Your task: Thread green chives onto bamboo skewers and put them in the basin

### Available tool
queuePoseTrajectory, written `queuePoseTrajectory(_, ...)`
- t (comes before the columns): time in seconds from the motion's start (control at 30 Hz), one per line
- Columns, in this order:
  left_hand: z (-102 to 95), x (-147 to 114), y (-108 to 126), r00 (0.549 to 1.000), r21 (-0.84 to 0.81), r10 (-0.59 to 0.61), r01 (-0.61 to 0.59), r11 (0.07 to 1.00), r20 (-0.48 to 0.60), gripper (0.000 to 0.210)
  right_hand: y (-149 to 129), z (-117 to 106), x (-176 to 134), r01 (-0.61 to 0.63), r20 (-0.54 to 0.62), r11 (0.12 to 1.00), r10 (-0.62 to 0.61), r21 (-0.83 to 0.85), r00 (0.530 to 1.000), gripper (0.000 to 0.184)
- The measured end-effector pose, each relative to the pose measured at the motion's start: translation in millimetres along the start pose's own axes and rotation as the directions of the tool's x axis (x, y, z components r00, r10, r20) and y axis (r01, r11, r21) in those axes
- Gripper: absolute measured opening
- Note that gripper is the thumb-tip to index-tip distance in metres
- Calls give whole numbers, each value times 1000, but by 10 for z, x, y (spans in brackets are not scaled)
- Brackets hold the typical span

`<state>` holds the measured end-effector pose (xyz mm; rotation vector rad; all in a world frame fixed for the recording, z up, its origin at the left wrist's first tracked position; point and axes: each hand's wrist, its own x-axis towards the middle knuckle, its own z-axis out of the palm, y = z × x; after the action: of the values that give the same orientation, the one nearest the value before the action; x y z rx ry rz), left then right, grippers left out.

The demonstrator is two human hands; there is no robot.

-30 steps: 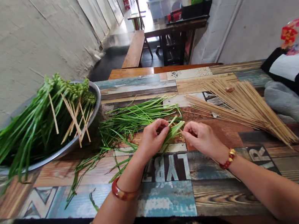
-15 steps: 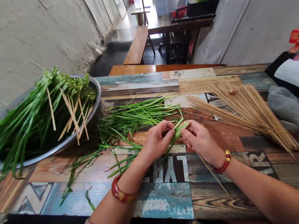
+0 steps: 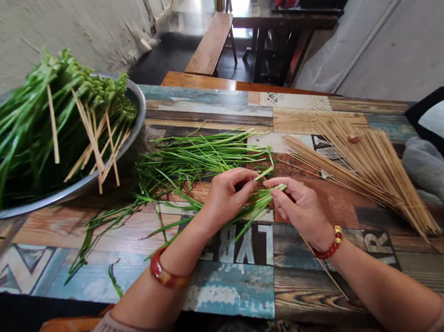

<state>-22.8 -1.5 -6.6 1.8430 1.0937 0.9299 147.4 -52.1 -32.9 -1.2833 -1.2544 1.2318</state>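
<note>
My left hand (image 3: 230, 198) is closed in a pinch on a green chive stalk (image 3: 265, 173), its pale end pointing right. Just beside it, my right hand (image 3: 301, 208) pinches the pale ends of a few more chives (image 3: 263, 200), whose leaves trail down to the left. A thin bamboo skewer (image 3: 327, 270) is also in my right hand and slants down toward the table's near edge. Its tip lies among the fingers and is hard to make out. Behind my left hand lies a loose pile of chives (image 3: 202, 153).
To the right lies a fanned bundle of bamboo skewers (image 3: 378, 173). A metal basin (image 3: 140, 109) at the left is heaped with chives (image 3: 23, 138), with several skewers sticking out. Grey plastic bags (image 3: 431, 169) sit at the right edge. A bench (image 3: 209, 45) stands beyond the table.
The stalk in my left hand now sits apart from the chives in my right hand; before, they were close together. The view has tilted down and turned slightly.
</note>
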Motion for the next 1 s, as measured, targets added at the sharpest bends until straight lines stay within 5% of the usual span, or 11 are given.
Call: queuePoseTrajectory(1.0,-18,1,2,994,94,95,-99,991,48,15,21,-10,-5,21,-28,987,-25,-160,999,29)
